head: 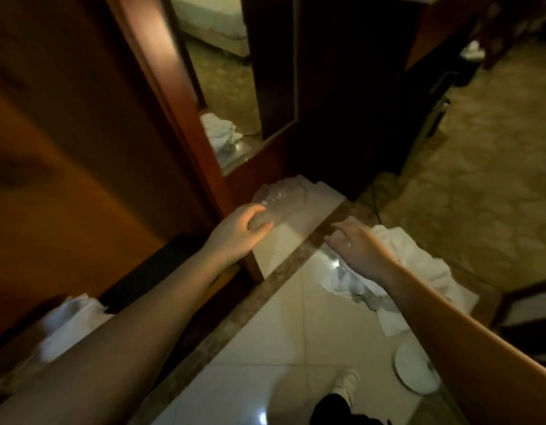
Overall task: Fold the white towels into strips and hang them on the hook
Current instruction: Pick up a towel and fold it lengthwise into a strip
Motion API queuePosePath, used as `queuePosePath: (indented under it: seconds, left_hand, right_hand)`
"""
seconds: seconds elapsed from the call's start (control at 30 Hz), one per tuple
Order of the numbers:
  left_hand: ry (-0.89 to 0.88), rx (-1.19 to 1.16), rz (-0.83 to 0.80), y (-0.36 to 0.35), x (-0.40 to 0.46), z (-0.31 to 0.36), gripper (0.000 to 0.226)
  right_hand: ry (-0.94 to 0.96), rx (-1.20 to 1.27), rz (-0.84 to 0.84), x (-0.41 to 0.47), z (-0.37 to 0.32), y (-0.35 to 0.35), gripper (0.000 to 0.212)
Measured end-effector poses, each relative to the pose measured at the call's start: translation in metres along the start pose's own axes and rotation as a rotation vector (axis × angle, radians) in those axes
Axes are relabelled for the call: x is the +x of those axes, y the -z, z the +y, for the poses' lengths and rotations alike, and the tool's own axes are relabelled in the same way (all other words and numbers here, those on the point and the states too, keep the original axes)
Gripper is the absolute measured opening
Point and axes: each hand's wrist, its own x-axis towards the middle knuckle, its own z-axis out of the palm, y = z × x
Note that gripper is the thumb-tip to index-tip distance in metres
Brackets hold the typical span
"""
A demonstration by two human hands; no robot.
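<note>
2 hands: left hand [239, 230] grips clear plastic bag [279, 199]; right hand [356, 248] open above 1 towel pile [415, 268].

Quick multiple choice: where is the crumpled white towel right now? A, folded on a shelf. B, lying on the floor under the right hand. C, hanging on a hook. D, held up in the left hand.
B: the crumpled white towel lies on the floor, straddling tile and carpet, beneath the right hand, while the left hand rests on a clear plastic item on a ledge.
</note>
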Motion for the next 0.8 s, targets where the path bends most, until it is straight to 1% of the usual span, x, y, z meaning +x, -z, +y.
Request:
queuePosePath:
  seconds: [0.07,0.1,0.17,0.2,0.3,0.37,0.47,0.6,0.8]
  left_hand:
    - [0.004,-0.001,-0.067,-0.038,0.037,0.021,0.051]
    - [0.010,0.006,-0.101,-0.055,0.053,0.030,0.051]
    - [0.024,0.005,-0.148,-0.091,0.082,0.047,0.051]
    - [0.034,0.001,-0.170,-0.108,0.095,0.053,0.051]
    - [0.086,0.002,-0.275,-0.162,0.134,0.063,0.050]
    - [0.108,0.043,-0.343,-0.199,0.159,0.064,0.050]
    - [0.134,0.102,-0.444,-0.254,0.198,0.060,0.051]
    - [0.142,0.172,-0.591,-0.333,0.254,0.044,0.051]
    - [0.232,0.167,-0.772,-0.465,0.339,-0.004,0.046]
  right_hand:
    - [-0.080,0.019,-0.019,0.006,0.046,0.015,0.084]
    - [-0.113,0.023,-0.038,0.009,0.069,0.020,0.079]
    - [-0.184,0.023,-0.061,0.014,0.116,0.024,0.062]
    - [-0.220,0.021,-0.070,0.017,0.138,0.025,0.058]
    - [-0.351,0.012,-0.113,0.023,0.194,0.024,0.057]
    - [-0.442,0.013,-0.153,0.027,0.228,0.018,0.056]
    - [-0.542,0.020,-0.192,0.035,0.278,0.005,0.053]
    - [-0.674,0.081,-0.270,0.059,0.350,-0.020,0.056]
    - [-0.907,0.252,-0.298,0.114,0.451,-0.086,0.057]
